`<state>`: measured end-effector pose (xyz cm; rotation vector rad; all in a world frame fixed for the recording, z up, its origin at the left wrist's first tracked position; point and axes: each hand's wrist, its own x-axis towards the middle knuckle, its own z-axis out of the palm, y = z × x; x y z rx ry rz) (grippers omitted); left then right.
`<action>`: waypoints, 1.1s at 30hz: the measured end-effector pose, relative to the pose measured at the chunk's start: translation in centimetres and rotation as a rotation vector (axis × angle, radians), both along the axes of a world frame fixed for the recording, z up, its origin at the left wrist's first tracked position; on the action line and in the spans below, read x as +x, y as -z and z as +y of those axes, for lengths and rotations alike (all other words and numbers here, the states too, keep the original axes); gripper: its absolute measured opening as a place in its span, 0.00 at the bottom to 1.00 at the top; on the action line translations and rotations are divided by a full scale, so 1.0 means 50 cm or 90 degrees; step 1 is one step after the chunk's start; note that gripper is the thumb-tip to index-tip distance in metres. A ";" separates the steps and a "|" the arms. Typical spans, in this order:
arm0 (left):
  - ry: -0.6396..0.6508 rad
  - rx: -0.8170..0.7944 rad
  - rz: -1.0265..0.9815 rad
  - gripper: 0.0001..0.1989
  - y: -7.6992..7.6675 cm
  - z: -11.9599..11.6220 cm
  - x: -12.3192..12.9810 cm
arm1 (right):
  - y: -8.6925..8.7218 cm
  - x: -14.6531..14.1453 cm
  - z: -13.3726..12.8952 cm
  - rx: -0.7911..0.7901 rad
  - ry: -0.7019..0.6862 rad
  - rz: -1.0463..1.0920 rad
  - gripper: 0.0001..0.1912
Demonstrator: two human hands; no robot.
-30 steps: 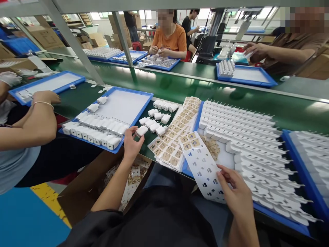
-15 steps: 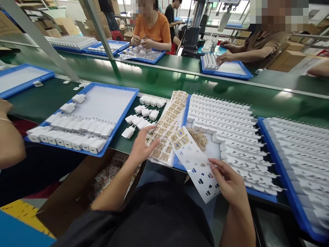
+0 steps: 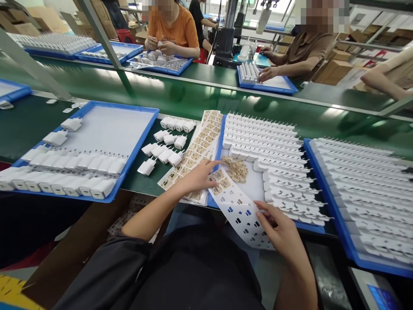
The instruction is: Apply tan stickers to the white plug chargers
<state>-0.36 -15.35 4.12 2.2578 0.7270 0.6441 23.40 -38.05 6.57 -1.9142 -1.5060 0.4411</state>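
My right hand (image 3: 281, 226) pinches the right edge of a white sheet (image 3: 237, 204) with punched-out cutouts and a few tan pieces at its upper end. The sheet hangs tilted over the table's front edge. My left hand (image 3: 201, 175) is at the sheet's upper left corner, thumb by the corner and index finger stretched toward a pile of small tan pieces (image 3: 237, 169). Its fingers are apart. That pile lies in a blue-rimmed tray (image 3: 220, 142) with rows of white plug chargers (image 3: 261, 146). Beneath my left hand lies a stack of tan-patterned sheets (image 3: 203, 144).
Loose white chargers (image 3: 166, 153) sit left of the stack. Another blue tray (image 3: 137, 150) holds more chargers at left; a full tray (image 3: 335, 224) stands at right. A cardboard box (image 3: 61, 249) is below the table. Co-workers sit across the green bench (image 3: 180, 97).
My left hand has moved right, from above the stacked sheets to the held sheet's upper corner. The held sheet now bends more. The whole view has shifted slightly to the right.
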 end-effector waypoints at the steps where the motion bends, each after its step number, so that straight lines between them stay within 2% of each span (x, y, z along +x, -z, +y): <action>1: -0.003 -0.008 0.002 0.35 -0.002 0.000 -0.001 | -0.003 -0.008 0.004 0.018 -0.003 -0.032 0.16; 4: -0.005 -0.039 0.007 0.33 -0.021 0.003 -0.002 | -0.013 -0.043 0.029 0.100 0.017 -0.124 0.14; 6: -0.003 -0.094 0.011 0.31 -0.041 0.000 -0.001 | -0.017 -0.073 0.057 0.152 0.004 -0.145 0.12; 9: 0.036 -0.271 -0.011 0.22 -0.072 -0.017 -0.002 | -0.011 -0.114 0.110 0.215 -0.040 -0.096 0.11; 13: 0.084 -0.529 -0.068 0.12 -0.094 -0.044 -0.006 | 0.008 -0.144 0.163 0.297 -0.009 -0.069 0.11; 17: 0.077 -0.647 -0.107 0.11 -0.092 -0.056 -0.013 | 0.015 -0.155 0.173 0.327 -0.020 -0.055 0.09; 21: 0.064 -0.597 -0.085 0.17 -0.081 -0.061 -0.011 | 0.015 -0.161 0.170 0.376 -0.049 -0.077 0.08; 25: 0.027 -0.563 -0.062 0.23 -0.077 -0.062 -0.002 | 0.018 -0.156 0.158 0.434 -0.105 -0.109 0.10; 27: 0.012 -0.521 -0.051 0.24 -0.078 -0.056 0.000 | 0.019 -0.146 0.141 0.435 -0.127 -0.065 0.11; 29: -0.020 -0.426 -0.026 0.22 -0.080 -0.044 -0.001 | 0.017 -0.132 0.120 0.415 -0.093 0.050 0.09; 31: -0.067 -0.289 0.027 0.21 -0.082 -0.025 -0.002 | 0.013 -0.117 0.099 0.374 -0.022 0.167 0.06; 33: -0.118 -0.141 0.105 0.19 -0.083 0.000 -0.001 | 0.006 -0.107 0.083 0.300 0.003 0.231 0.04</action>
